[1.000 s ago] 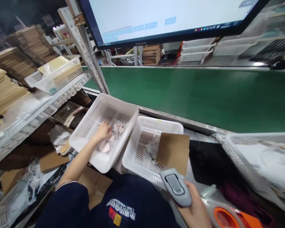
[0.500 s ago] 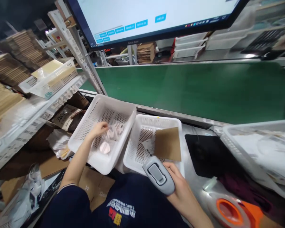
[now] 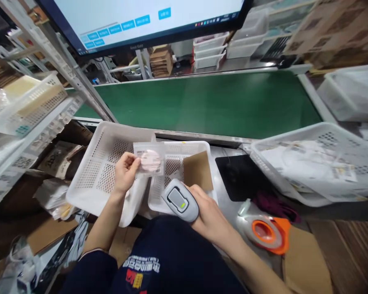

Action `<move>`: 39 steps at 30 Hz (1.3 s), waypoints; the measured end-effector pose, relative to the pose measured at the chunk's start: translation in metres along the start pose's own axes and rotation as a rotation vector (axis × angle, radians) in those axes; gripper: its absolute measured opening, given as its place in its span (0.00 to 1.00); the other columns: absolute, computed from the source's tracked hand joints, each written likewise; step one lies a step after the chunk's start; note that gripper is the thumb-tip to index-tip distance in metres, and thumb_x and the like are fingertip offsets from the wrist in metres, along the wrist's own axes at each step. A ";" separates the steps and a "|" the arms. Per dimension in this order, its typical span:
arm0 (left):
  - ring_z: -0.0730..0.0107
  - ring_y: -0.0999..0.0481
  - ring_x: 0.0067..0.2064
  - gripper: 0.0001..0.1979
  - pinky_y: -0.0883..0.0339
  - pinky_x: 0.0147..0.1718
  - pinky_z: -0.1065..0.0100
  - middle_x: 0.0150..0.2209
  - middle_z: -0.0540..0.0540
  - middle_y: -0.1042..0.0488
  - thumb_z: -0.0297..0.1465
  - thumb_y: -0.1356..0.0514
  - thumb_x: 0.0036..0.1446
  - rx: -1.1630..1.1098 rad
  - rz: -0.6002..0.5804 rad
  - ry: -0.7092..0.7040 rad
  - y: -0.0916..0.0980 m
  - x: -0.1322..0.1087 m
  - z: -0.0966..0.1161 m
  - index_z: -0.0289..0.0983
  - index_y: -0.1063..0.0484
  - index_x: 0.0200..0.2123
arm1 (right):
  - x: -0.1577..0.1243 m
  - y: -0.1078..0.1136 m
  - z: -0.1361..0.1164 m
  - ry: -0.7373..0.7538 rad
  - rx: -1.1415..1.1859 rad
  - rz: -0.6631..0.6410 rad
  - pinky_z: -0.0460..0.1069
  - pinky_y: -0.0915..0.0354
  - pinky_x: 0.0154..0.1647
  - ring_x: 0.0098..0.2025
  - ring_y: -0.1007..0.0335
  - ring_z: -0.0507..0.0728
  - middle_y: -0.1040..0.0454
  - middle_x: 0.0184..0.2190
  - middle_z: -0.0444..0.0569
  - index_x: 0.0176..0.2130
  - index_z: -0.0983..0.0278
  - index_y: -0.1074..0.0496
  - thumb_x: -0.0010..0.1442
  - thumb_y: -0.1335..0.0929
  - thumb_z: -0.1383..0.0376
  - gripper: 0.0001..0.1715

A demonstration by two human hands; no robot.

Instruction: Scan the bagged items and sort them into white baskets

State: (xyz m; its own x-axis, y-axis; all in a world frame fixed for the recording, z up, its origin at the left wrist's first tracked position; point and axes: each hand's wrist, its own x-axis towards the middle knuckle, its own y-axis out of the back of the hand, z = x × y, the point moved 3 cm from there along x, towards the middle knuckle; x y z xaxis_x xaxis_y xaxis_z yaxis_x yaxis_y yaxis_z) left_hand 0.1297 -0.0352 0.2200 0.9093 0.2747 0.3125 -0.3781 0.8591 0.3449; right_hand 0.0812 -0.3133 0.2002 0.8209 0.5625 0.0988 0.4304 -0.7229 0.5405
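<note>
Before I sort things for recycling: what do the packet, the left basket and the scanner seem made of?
The packet in the left hand: likely clear glossy plastic film, a pink disc shows through. The basket: seemingly white moulded plastic, matt, perforated. The scanner in the right hand: probably smooth grey hard plastic.

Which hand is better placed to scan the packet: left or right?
Right, probably. The right hand grips the scanner, its nose close under the packet; the left hand is occupied, pinching that packet up.
</note>
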 end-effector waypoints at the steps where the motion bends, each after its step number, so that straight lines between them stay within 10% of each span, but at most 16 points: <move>1: 0.73 0.32 0.28 0.17 0.37 0.27 0.73 0.27 0.50 0.31 0.44 0.34 0.61 -0.014 -0.020 0.029 -0.006 -0.002 -0.004 0.37 0.32 0.33 | -0.005 0.002 0.004 -0.018 0.011 0.009 0.51 0.30 0.42 0.43 0.27 0.58 0.31 0.44 0.52 0.60 0.65 0.33 0.60 0.36 0.69 0.28; 5: 0.65 0.22 0.43 0.18 0.26 0.43 0.65 0.43 0.42 0.22 0.46 0.39 0.66 0.041 -0.126 0.040 -0.010 0.008 -0.026 0.37 0.27 0.45 | -0.029 0.009 0.022 -0.114 0.075 0.018 0.49 0.32 0.39 0.39 0.28 0.56 0.29 0.40 0.51 0.44 0.64 0.32 0.62 0.35 0.66 0.09; 8: 0.55 0.29 0.62 0.22 0.37 0.66 0.53 0.59 0.33 0.28 0.41 0.43 0.69 0.421 -0.074 -0.106 0.015 0.035 -0.046 0.34 0.30 0.59 | -0.044 0.012 0.041 -0.184 0.088 0.045 0.50 0.30 0.41 0.39 0.27 0.57 0.28 0.40 0.52 0.42 0.64 0.32 0.63 0.34 0.61 0.10; 13: 0.38 0.41 0.71 0.36 0.46 0.70 0.43 0.68 0.31 0.38 0.31 0.26 0.45 0.797 -0.475 -0.058 0.032 0.069 -0.098 0.37 0.26 0.60 | -0.049 0.007 0.059 -0.164 0.083 0.070 0.52 0.27 0.45 0.44 0.25 0.59 0.28 0.45 0.54 0.49 0.66 0.29 0.62 0.34 0.61 0.17; 17: 0.39 0.36 0.67 0.23 0.39 0.64 0.48 0.65 0.33 0.34 0.31 0.27 0.47 0.949 -0.654 0.005 0.026 0.069 -0.116 0.36 0.26 0.47 | -0.039 0.002 0.049 -0.121 0.086 0.067 0.52 0.26 0.46 0.46 0.25 0.59 0.28 0.47 0.55 0.49 0.66 0.28 0.61 0.34 0.64 0.16; 21: 0.53 0.23 0.41 0.14 0.32 0.43 0.58 0.39 0.43 0.23 0.34 0.33 0.54 0.918 -0.616 0.079 0.036 0.064 -0.092 0.38 0.32 0.42 | -0.023 0.000 0.024 -0.031 0.064 0.062 0.50 0.26 0.45 0.46 0.24 0.57 0.30 0.47 0.53 0.58 0.65 0.31 0.62 0.36 0.68 0.25; 31: 0.55 0.22 0.43 0.20 0.33 0.42 0.58 0.43 0.43 0.22 0.47 0.33 0.62 0.622 -0.314 -0.350 0.032 0.022 0.046 0.39 0.29 0.47 | 0.014 0.018 -0.038 0.211 -0.008 0.118 0.52 0.25 0.45 0.48 0.24 0.59 0.31 0.50 0.56 0.74 0.65 0.45 0.66 0.35 0.66 0.41; 39: 0.46 0.24 0.57 0.35 0.33 0.57 0.51 0.57 0.37 0.25 0.48 0.31 0.61 0.596 -0.389 -0.398 -0.007 0.022 0.032 0.38 0.36 0.64 | -0.015 0.034 -0.022 0.150 0.041 0.252 0.45 0.29 0.42 0.44 0.25 0.54 0.29 0.45 0.51 0.51 0.63 0.31 0.61 0.32 0.69 0.17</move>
State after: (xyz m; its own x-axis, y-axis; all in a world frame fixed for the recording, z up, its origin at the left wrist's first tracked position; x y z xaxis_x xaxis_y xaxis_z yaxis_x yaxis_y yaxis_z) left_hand 0.1465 -0.0493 0.2530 0.9074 -0.2664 0.3251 -0.1784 0.4561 0.8718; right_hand 0.0751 -0.3377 0.2354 0.8404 0.4142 0.3494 0.2373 -0.8610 0.4498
